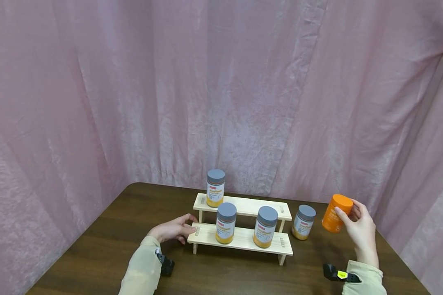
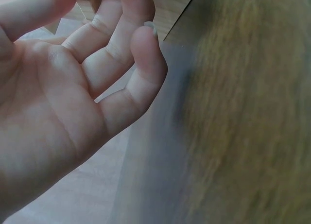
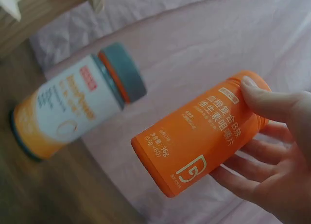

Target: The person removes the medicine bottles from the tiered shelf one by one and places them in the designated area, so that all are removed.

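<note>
My right hand grips an orange bottle near its cap, thumb on one side and fingers on the other. The bottle is tilted and held above the table's right side; white print shows on it in the right wrist view. At the left end of a two-step wooden stand, my left hand holds the lower step's edge between thumb and fingers. The left wrist view shows the palm and curled fingers, with the wood partly cut off above.
Two grey-lidded jars, a left one and a right one, stand on the lower step. Another jar stands on the upper step's left. A similar jar is on the table right of the stand. Pink curtains hang behind.
</note>
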The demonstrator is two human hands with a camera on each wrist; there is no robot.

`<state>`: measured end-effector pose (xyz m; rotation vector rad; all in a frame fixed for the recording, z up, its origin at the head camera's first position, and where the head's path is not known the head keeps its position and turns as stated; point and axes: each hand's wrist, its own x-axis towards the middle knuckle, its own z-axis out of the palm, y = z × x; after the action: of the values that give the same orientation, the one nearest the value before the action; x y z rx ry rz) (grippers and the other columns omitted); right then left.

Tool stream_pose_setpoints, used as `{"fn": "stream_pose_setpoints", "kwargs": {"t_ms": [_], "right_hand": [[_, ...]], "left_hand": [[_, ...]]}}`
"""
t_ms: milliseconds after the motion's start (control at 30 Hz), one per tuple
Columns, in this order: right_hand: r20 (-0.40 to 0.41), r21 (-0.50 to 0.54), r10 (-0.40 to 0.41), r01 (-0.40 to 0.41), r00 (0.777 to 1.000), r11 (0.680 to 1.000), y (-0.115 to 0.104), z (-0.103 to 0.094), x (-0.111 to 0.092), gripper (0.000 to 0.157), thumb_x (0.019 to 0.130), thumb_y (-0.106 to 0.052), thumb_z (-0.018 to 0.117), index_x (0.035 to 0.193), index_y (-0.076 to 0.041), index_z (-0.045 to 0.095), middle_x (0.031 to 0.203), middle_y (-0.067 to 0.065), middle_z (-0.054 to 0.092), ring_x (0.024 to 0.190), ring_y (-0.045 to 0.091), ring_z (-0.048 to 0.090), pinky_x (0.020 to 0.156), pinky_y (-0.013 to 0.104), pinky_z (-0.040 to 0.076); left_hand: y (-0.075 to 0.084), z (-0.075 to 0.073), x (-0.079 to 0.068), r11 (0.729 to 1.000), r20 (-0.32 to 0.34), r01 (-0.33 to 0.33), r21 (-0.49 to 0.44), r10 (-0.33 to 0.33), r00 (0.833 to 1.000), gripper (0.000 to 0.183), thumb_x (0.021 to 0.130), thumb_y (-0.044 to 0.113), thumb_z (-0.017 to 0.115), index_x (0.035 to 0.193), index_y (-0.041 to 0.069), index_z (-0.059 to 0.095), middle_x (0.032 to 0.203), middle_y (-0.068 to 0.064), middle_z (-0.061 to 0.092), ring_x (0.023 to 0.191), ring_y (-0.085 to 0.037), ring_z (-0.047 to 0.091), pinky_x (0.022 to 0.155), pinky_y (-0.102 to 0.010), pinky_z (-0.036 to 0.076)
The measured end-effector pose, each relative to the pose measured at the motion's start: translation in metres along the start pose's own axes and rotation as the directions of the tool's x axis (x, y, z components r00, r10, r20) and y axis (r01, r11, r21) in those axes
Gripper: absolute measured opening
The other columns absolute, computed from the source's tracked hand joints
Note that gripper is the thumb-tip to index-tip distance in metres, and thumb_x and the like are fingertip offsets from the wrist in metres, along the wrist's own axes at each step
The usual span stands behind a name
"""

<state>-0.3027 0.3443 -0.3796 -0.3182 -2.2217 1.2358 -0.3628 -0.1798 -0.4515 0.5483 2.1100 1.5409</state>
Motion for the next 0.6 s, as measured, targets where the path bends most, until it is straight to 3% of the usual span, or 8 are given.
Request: {"fn": "stream_pose_setpoints", "kwargs": {"t_ms": [200, 267, 400, 467, 600], "right_hand": [[0.058, -0.043, -0.052, 0.055, 0.997, 0.998, 0.02, -0.001, 0.001, 0.064, 0.089, -0.027, 0.07, 0.14, -0.002, 0.041, 0.117, 0.003, 0.063, 0.08, -0.027, 0.04, 0.071, 0.0, 0.035], [0.06, -0.047, -0.045, 0.047, 0.997, 0.998, 0.026, 0.001, 0.001, 0.064, 0.089, -0.028, 0.07, 0.14, -0.002, 0.041, 0.116, 0.0, 0.062, 0.08, -0.026, 0.04, 0.072, 0.0, 0.035], [0.078, -0.048, -0.032, 0.035, 0.996, 0.998, 0.035, 0.005, 0.002, 0.064, 0.09, -0.03, 0.069, 0.141, -0.003, 0.041, 0.123, 0.01, 0.06, 0.082, -0.025, 0.039, 0.073, 0.001, 0.034], [0.083, -0.046, -0.029, 0.033, 0.996, 0.998, 0.039, 0.006, 0.002, 0.064, 0.09, -0.03, 0.069, 0.141, -0.004, 0.04, 0.12, 0.005, 0.06, 0.083, -0.025, 0.038, 0.073, 0.0, 0.034], [0.086, -0.009, -0.036, 0.037, 0.996, 0.999, 0.046, 0.006, 0.001, 0.062, 0.089, -0.026, 0.07, 0.139, -0.002, 0.042, 0.101, -0.029, 0.054, 0.081, -0.027, 0.039, 0.071, -0.001, 0.035]], "left_hand": [[0.001, -0.001, -0.001, 1.0, 0.001, 0.004, 0.008, -0.004, 1.0, 0.044, 0.096, 0.023, 0.058, 0.127, 0.0, 0.036, 0.097, -0.005, 0.067, 0.079, -0.013, 0.062, 0.066, -0.028, 0.049], [0.001, -0.001, -0.001, 1.0, 0.002, 0.007, 0.011, -0.007, 1.0, 0.045, 0.096, 0.023, 0.058, 0.128, 0.0, 0.036, 0.098, -0.006, 0.066, 0.08, -0.013, 0.062, 0.066, -0.028, 0.049], [0.002, -0.002, 0.0, 1.0, -0.002, 0.006, 0.012, -0.006, 1.0, 0.046, 0.096, 0.023, 0.058, 0.128, 0.0, 0.035, 0.099, -0.007, 0.066, 0.081, -0.012, 0.061, 0.066, -0.027, 0.049], [0.002, -0.002, 0.001, 1.0, -0.002, 0.006, 0.012, -0.006, 1.0, 0.046, 0.096, 0.024, 0.058, 0.128, 0.0, 0.035, 0.099, -0.007, 0.066, 0.081, -0.012, 0.061, 0.066, -0.028, 0.049], [0.002, 0.0, 0.001, 1.0, -0.002, 0.011, 0.011, -0.011, 1.0, 0.045, 0.096, 0.023, 0.058, 0.128, 0.0, 0.035, 0.098, -0.006, 0.066, 0.081, -0.013, 0.061, 0.066, -0.028, 0.049]]}}
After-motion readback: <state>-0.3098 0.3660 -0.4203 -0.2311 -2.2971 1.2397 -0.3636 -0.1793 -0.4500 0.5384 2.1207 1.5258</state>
